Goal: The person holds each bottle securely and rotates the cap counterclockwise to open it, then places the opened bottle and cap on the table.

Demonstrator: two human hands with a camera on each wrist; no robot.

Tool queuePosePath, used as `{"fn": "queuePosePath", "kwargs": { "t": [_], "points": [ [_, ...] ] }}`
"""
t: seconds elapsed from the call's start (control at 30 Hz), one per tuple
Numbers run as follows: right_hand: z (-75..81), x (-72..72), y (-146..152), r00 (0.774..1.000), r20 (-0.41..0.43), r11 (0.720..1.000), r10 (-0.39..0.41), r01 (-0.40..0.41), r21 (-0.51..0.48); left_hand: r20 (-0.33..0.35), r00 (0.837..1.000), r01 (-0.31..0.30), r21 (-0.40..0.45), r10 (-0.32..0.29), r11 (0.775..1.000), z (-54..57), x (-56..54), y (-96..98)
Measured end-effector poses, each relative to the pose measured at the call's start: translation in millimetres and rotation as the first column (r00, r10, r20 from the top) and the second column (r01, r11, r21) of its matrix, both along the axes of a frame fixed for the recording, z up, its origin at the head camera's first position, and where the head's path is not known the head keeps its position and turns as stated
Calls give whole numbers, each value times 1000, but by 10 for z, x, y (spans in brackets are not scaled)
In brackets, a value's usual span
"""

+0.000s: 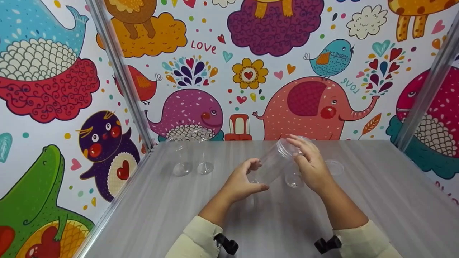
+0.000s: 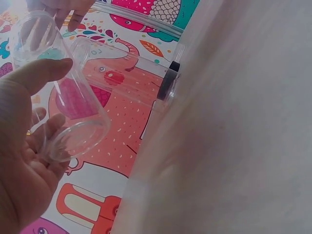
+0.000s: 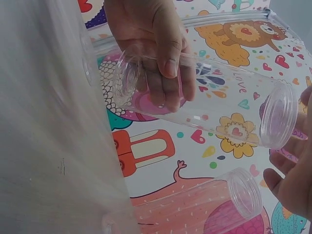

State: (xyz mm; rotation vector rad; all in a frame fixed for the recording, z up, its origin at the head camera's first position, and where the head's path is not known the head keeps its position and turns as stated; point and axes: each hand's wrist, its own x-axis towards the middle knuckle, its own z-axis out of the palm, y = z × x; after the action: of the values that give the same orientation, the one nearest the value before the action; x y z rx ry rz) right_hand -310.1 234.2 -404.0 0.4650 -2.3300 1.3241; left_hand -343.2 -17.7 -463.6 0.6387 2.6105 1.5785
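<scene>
A clear cylindrical jar (image 1: 269, 167) is tilted in the air above the table, its capped-looking rim (image 3: 280, 114) up and to the right. My left hand (image 1: 244, 182) grips it near the base, thumb on one side and fingers on the other. Against the rim end, my right hand (image 1: 312, 165) touches with fairly straight fingers, spread over the top in the left wrist view. Whether the rim is a separate lid is hard to tell through the clear plastic. Just behind stands another clear jar (image 1: 294, 180), partly hidden by the right hand.
Two more clear jars (image 1: 181, 169) stand at the back left of the grey table (image 1: 161, 222). A clear round lid (image 1: 336, 167) lies to the right of my right hand. A wall with cartoon animals (image 1: 247, 107) and metal corner posts (image 1: 123, 79) closes off the back and sides.
</scene>
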Motion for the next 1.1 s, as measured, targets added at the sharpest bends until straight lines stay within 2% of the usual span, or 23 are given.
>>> {"fn": "queuePosePath", "kwargs": {
  "t": [0.13, 0.27, 0.4, 0.53, 0.8, 1.1],
  "points": [
    [4, -13, 2, 997, 3, 996, -76, 76, 37, -3, 1000, -1, -8, 1, 1000, 1, 6, 4],
    [14, -10, -4, 988, 59, 987, -144, 139, 80, -3, 1000, -2, -8, 2, 1000, 1, 11, 8],
    [23, -5, -9, 981, 103, 983, -167, 158, 88, -1, 1000, 1, -8, -1, 1000, 2, 14, 10],
    [21, -16, -14, 977, 111, 981, -180, 170, 93, -7, 1000, 8, -8, -8, 1000, 8, 17, 12],
    [15, -10, -29, 986, 78, 986, -148, 141, 83, -15, 1000, 8, 3, -8, 1000, 5, 12, 17],
    [1, 28, -27, 996, 64, 998, -57, 57, -2, -9, 1000, 4, 1, -4, 1000, 9, 4, 13]
  ]
}}
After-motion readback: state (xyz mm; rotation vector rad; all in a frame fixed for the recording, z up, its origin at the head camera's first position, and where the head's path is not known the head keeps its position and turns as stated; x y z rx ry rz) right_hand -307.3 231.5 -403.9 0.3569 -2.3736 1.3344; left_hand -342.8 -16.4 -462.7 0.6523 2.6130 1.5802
